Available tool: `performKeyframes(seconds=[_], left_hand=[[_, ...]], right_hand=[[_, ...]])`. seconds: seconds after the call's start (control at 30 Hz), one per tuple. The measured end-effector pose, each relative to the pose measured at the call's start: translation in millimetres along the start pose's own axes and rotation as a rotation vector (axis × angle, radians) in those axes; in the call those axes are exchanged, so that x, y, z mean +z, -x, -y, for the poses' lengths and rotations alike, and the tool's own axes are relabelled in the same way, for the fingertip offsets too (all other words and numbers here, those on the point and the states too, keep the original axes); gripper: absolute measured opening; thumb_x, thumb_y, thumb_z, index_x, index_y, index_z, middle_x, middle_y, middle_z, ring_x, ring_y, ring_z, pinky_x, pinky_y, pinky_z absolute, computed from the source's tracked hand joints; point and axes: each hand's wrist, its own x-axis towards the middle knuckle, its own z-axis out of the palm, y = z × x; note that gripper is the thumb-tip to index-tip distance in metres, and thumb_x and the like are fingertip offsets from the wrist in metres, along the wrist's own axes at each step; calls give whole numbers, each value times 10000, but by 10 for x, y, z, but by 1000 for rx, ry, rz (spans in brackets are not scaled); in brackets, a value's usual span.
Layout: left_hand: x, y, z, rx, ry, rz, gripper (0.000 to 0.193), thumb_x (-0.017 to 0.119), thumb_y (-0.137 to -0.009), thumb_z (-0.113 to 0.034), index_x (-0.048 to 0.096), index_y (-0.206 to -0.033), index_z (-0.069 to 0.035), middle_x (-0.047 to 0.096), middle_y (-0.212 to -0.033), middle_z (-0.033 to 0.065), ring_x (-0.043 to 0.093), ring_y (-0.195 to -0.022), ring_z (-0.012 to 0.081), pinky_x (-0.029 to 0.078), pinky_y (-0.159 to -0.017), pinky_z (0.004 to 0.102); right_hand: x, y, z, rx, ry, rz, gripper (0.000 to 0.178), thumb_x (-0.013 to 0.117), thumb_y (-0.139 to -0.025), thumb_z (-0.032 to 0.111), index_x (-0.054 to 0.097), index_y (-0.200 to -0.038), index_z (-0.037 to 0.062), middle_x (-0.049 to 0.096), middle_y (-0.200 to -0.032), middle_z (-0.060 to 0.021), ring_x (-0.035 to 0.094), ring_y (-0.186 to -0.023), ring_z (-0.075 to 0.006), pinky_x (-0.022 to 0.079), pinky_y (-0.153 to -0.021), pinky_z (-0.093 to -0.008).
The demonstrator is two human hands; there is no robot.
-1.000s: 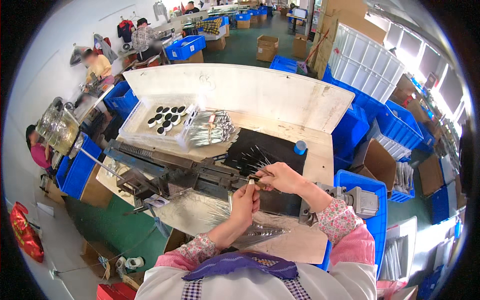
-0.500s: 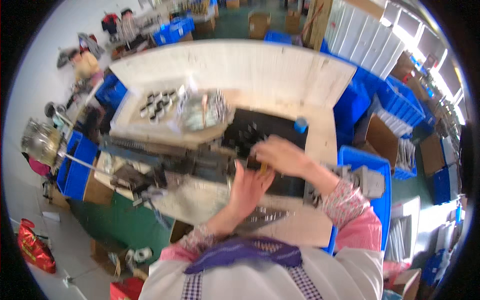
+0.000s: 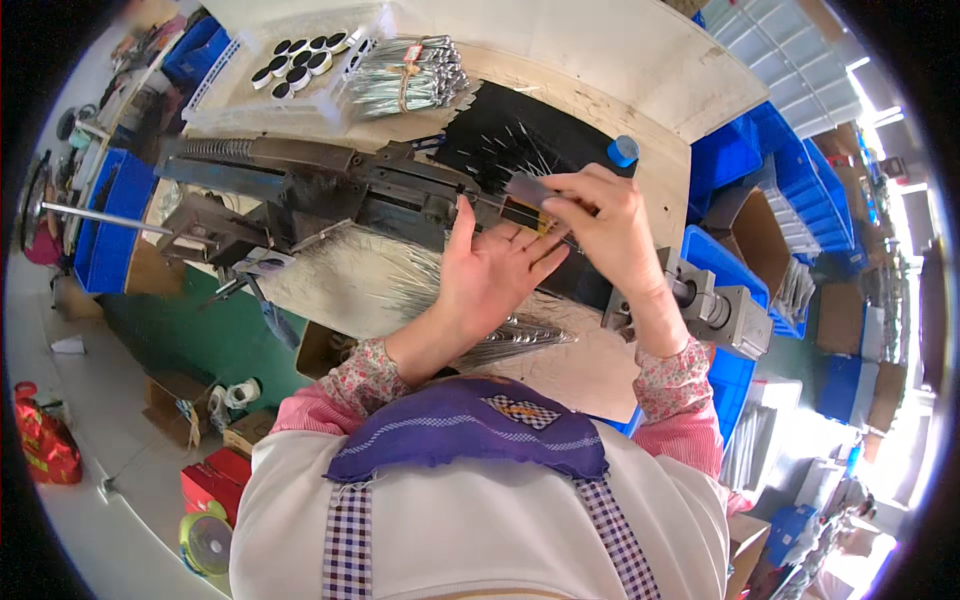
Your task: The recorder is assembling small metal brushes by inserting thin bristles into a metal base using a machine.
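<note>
A: Which step are we at?

B: We judge that we're in the middle of handling a small grey block [image 3: 528,188] beside the metal machine [image 3: 405,185] on our counter [image 3: 585,385]. Whether we're placing it or lifting it, we can't tell.

A: Where is the block exactly?

B: At the fingertips of our right hand [image 3: 608,218], near the machine's right end and in front of the dark mat [image 3: 492,108] with its loose thin rods [image 3: 532,158].

A: And our grips?

B: The right one is narrow, pinching the block between thumb and fingers. The left hand [image 3: 490,275] is spread wide, and we see nothing in it. Its fingertips are close to a yellow piece [image 3: 547,221], but we can't tell if they touch.

A: How do we hold our arms?

B: Both forearms reach up from below. The left palm is turned up, thumb raised beside the machine, fingers pointing right; the right wrist is bent so its fingers point left.

A: What does the next move call for?

B: In our judgement, a steady right pinch, with the left fingers kept clear of the block.
</note>
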Motion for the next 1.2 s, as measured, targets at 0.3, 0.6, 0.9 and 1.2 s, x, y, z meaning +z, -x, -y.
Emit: performKeyframes(seconds=[0.3,0.6,0.9,1.2], left_hand=[[62,123,-147,103,-95,-75,748,333,-941,-615,433,-1272,49,493,-1294,178,415,-1278,304,255,-1145,417],[99,82,-185,111,-149,-115,721,371,-956,-559,421,-1228,107,515,-1213,209,472,-1217,315,301,-1124,408],[94,76,-197,76,-70,-88,722,390,-947,-558,417,-1225,108,495,-1256,227,462,-1229,330,308,-1123,416],[94,163,-222,135,-162,-93,698,335,-969,-556,416,-1235,85,485,-1277,187,452,-1236,274,328,-1102,377]], right_hand=[[174,-135,-27,-125,171,163,94,665,-779,156,719,-847,120,598,-722,-34,595,-721,-228,386,-784,-346],[52,-39,11,-230,391,103,100,676,-750,131,719,-839,124,599,-728,-20,591,-772,-195,362,-809,-356],[-10,-34,21,-228,437,91,136,681,-720,130,722,-849,146,577,-701,-4,589,-754,-179,375,-793,-349],[-72,-88,146,-128,231,39,138,670,-761,115,705,-894,120,613,-760,-32,599,-765,-220,391,-776,-345]])
